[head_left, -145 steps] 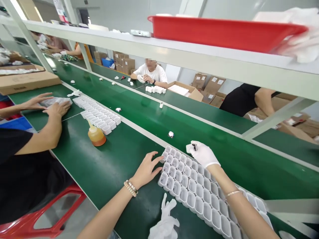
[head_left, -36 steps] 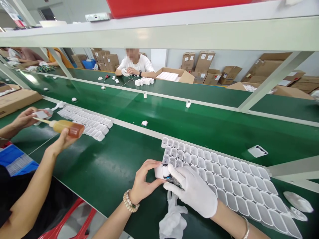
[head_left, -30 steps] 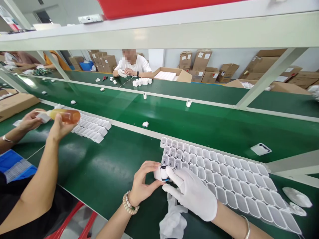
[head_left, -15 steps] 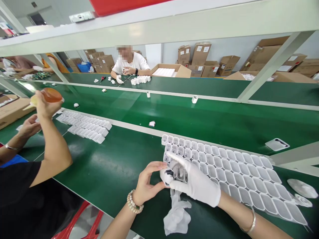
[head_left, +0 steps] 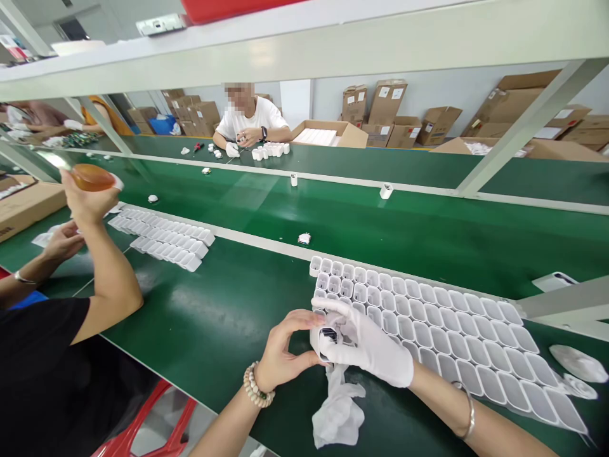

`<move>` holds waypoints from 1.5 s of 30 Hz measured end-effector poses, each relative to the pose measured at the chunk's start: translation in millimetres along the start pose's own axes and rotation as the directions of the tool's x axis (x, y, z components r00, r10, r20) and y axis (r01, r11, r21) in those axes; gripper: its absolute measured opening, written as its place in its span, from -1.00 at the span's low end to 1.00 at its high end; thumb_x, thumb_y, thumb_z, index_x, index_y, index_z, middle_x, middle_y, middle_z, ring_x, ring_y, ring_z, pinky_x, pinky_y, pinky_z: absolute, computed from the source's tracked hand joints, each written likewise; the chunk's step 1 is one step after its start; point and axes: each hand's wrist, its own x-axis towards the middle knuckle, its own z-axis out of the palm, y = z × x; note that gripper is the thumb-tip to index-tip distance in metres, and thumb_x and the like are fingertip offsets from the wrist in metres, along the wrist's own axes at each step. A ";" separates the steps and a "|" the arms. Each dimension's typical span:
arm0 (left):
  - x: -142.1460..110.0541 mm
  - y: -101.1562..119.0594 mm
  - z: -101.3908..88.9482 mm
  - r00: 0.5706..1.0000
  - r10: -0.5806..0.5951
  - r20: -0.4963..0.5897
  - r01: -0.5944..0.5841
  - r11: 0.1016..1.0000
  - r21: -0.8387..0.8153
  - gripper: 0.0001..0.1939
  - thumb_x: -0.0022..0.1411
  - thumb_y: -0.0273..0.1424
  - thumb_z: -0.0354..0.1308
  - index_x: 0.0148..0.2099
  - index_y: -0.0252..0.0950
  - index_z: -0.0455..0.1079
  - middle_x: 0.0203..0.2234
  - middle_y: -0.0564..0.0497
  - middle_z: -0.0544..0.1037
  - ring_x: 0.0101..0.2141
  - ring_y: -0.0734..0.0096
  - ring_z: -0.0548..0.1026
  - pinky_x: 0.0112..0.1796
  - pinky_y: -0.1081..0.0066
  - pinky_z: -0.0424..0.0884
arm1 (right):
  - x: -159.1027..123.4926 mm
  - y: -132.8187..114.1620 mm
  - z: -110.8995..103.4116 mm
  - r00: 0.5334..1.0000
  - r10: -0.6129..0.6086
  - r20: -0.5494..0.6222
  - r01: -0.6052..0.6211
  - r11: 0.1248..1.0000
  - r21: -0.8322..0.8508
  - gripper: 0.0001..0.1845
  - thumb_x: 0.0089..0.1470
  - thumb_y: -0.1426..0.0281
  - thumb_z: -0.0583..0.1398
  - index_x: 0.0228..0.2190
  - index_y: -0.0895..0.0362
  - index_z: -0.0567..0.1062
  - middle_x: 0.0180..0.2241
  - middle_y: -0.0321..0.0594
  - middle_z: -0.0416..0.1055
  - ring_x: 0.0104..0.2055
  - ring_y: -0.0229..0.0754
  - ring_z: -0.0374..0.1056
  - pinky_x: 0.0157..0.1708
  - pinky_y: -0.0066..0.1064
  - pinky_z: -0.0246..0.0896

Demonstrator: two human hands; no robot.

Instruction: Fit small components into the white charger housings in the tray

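My left hand (head_left: 280,350), bare with a beaded bracelet, pinches a small white plastic housing (head_left: 316,339) from its left side. The housing has a dark opening facing up. My right hand (head_left: 373,348) wears a white glove and is closed around the other side, its thumb pressed at the opening. Greyish, crumpled thin material shows between the gloved fingers. Below, a crumpled white cloth or film (head_left: 339,416) lies on the green table, its narrow end rising toward my right hand. Rows of open white housings (head_left: 447,343) stand just behind and to the right.
A green conveyor belt (head_left: 380,235) carries a small white part (head_left: 304,238) and white housings (head_left: 386,190). At left, a co-worker's raised hand (head_left: 92,203) holds an amber bottle (head_left: 92,177) near more housings (head_left: 166,238). A shelf post (head_left: 518,130) stands at right.
My gloved thumb has shifted over the housing's opening, covering more of it. The pieces on the belt have moved to the right. The co-worker's bottle has lowered slightly.
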 end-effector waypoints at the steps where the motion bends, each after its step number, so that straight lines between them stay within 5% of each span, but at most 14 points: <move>1: -0.2 -0.2 0.1 1.000 0.000 0.000 0.000 1.000 -0.003 -0.51 0.14 -0.32 0.39 0.08 -0.14 0.32 -0.08 -0.10 0.57 -0.07 0.19 0.54 -0.03 0.11 0.49 | 0.4 1.6 -0.1 1.000 0.007 0.000 -0.007 1.000 0.019 -0.20 0.00 0.18 0.38 0.19 0.07 0.23 -0.22 -0.23 0.43 -0.20 -0.06 0.47 -0.04 0.00 0.34; 8: -0.9 -0.6 0.5 1.000 -0.016 0.002 0.016 1.000 0.008 -0.51 0.12 -0.30 0.40 0.06 -0.14 0.33 -0.09 -0.11 0.58 -0.07 0.17 0.55 -0.03 0.08 0.49 | 3.0 2.5 2.2 0.999 -0.027 -0.036 0.028 0.999 0.028 -0.40 -0.03 0.19 0.39 0.00 0.07 0.35 -0.28 -0.28 0.41 -0.24 -0.12 0.45 -0.16 -0.13 0.40; 19: -1.7 -0.2 0.9 0.999 -0.039 0.003 0.039 0.999 -0.015 -0.54 0.12 -0.34 0.41 0.04 -0.17 0.35 -0.09 -0.12 0.58 -0.06 0.15 0.55 -0.03 0.08 0.50 | 3.8 2.2 11.5 0.998 -0.048 -0.049 0.052 0.996 0.078 -0.58 0.05 0.22 0.31 -0.16 0.03 0.25 -0.43 -0.43 0.40 -0.46 -0.21 0.44 -0.38 -0.26 0.40; 23: -4.0 -1.7 0.5 0.996 -0.093 -0.017 0.091 0.991 -0.094 -0.49 0.12 -0.35 0.41 0.08 -0.17 0.32 -0.06 -0.13 0.57 -0.01 0.16 0.53 0.03 0.08 0.47 | 3.0 2.8 9.7 0.985 -0.053 -0.164 0.035 0.993 -0.110 -0.47 0.00 0.17 0.33 -0.04 0.05 0.31 -0.20 -0.21 0.47 -0.15 -0.04 0.48 -0.09 -0.05 0.37; 27: -6.4 -4.3 -1.0 0.987 -0.158 -0.025 0.154 0.980 -0.125 -0.42 0.09 -0.28 0.43 0.10 -0.20 0.29 -0.06 -0.16 0.56 -0.02 0.15 0.54 0.04 0.08 0.47 | -1.9 1.2 8.0 0.972 -0.078 -0.222 0.004 0.949 -0.316 -0.30 -0.01 0.10 0.32 0.11 0.04 0.31 0.13 -0.03 0.35 0.21 0.13 0.26 0.14 0.06 0.18; 37: -8.9 -7.5 -2.2 0.977 -0.190 -0.092 0.184 0.980 -0.076 -0.44 0.12 -0.23 0.40 0.10 -0.22 0.31 -0.06 -0.15 0.53 0.00 0.13 0.52 0.05 0.12 0.46 | -15.2 5.7 28.4 0.897 -0.357 -0.260 0.051 0.668 -0.742 -0.33 -0.01 0.21 0.29 0.14 0.08 0.37 -0.03 -0.01 0.53 -0.03 0.16 0.47 -0.05 0.07 0.37; 45: -4.9 -5.1 -0.2 0.989 -0.144 0.019 0.144 0.990 0.003 -0.41 0.20 -0.27 0.34 0.21 -0.16 0.24 0.06 -0.19 0.42 0.05 0.15 0.46 0.10 0.09 0.39 | -10.5 -1.6 20.3 0.912 -0.217 -0.349 0.002 0.852 -0.523 -0.44 -0.04 0.27 0.29 0.04 0.05 0.48 -0.07 -0.11 0.56 -0.04 0.09 0.48 0.00 0.02 0.37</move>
